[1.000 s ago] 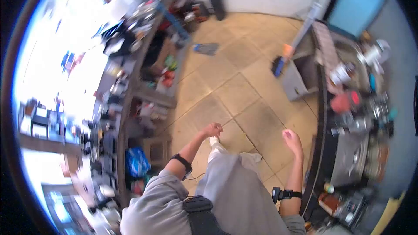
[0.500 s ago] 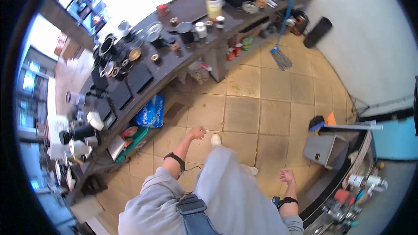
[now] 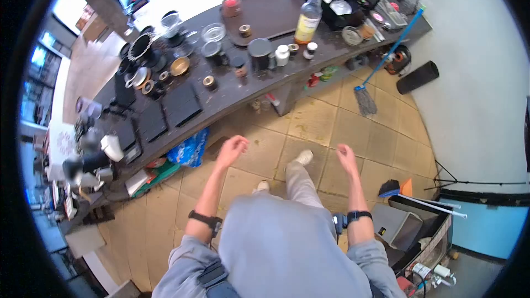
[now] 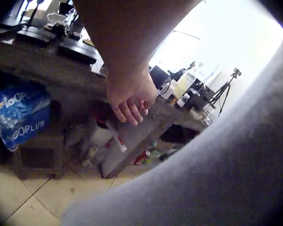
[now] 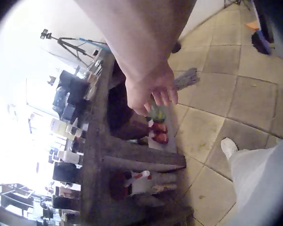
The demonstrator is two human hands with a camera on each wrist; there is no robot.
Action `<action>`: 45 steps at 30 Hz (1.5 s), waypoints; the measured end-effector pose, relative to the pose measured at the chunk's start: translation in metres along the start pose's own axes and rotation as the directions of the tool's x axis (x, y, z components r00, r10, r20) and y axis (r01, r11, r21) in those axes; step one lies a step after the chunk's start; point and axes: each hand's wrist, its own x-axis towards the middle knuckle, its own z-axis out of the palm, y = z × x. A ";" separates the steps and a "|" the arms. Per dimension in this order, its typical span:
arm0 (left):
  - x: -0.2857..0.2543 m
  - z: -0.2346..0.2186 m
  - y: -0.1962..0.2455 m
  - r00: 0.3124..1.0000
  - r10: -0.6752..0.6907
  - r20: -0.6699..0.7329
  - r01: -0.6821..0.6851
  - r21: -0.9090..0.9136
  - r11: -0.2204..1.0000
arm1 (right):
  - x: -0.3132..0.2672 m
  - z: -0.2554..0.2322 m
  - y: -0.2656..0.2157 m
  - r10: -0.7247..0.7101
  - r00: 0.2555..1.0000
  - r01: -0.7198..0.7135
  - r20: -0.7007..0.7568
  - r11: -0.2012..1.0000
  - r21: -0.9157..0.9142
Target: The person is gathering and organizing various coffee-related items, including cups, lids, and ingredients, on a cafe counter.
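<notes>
My left hand (image 3: 233, 150) hangs in the air in front of the counter, holding nothing, its fingers loosely curled. On the other side of my body, my right hand (image 3: 346, 157) is also bare, over the tiled floor. The wrist views show the left hand (image 4: 131, 96) and the right hand (image 5: 153, 92) with relaxed fingers. Nearest the left hand is the dark counter (image 3: 221, 96), with flat black devices (image 3: 183, 104), a small brown-topped jar (image 3: 209, 81), a dark-lidded jar (image 3: 259, 49) and a white bottle (image 3: 282, 55) on it.
Farther along the counter are a brown tray (image 3: 270, 8) and a yellow-labelled bottle (image 3: 307, 22). A blue bag (image 3: 190, 148) sits below. A mop (image 3: 365, 99) leans there; a black cylinder (image 3: 418, 77) lies by the wall. At right stands a grey bin (image 3: 395, 223).
My view has swung left, bringing the counter across the front and closer. The bin has slid to the lower right of the view. Both hands have risen in the view, still holding nothing.
</notes>
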 end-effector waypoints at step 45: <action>0.449 -0.200 0.106 0.828 -0.183 -0.530 0.557 0.743 0.371 | 0.517 -0.062 -0.167 -0.033 0.940 -0.239 -0.340 0.649 -0.723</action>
